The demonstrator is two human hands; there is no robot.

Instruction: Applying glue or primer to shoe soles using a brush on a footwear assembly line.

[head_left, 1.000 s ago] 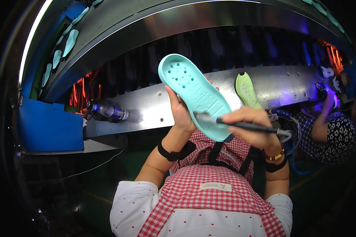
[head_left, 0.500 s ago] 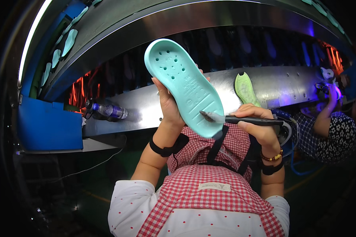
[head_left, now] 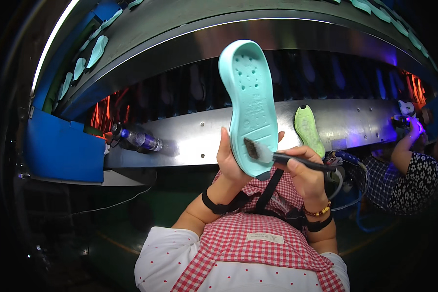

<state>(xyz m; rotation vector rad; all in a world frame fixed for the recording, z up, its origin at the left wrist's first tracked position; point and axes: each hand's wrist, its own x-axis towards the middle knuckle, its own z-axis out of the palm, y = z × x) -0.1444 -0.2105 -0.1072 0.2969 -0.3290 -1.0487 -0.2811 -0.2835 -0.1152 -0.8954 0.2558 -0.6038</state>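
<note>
A turquoise shoe sole [head_left: 255, 114] is held up before me, its hollowed face with small holes and ridges toward me. My left hand [head_left: 231, 158] wraps round its lower part, thumb along the left edge and fingertips showing at the right edge. In my right hand [head_left: 305, 177] is a brush with a dark handle, gripped like a pen. The brush [head_left: 263, 152] has pale, dark-tipped bristles, which lie against the sole's lower inner face. Behind my right hand a lime-green sole [head_left: 308, 129] rests on the metal ledge.
The metal ledge [head_left: 190, 135] runs across ahead of me, with a plastic bottle [head_left: 138, 139] lying at its left. Beyond it, a conveyor belt [head_left: 146, 31] carries several turquoise soles [head_left: 98, 50]. A blue box [head_left: 63, 151] stands left. At the right, another person's arm [head_left: 403, 152] reaches toward the ledge.
The turquoise sole has turned more upright and moved right. My left hand has slid down toward its lower end. The brush is still at the lower part, its bristles now more splayed.
</note>
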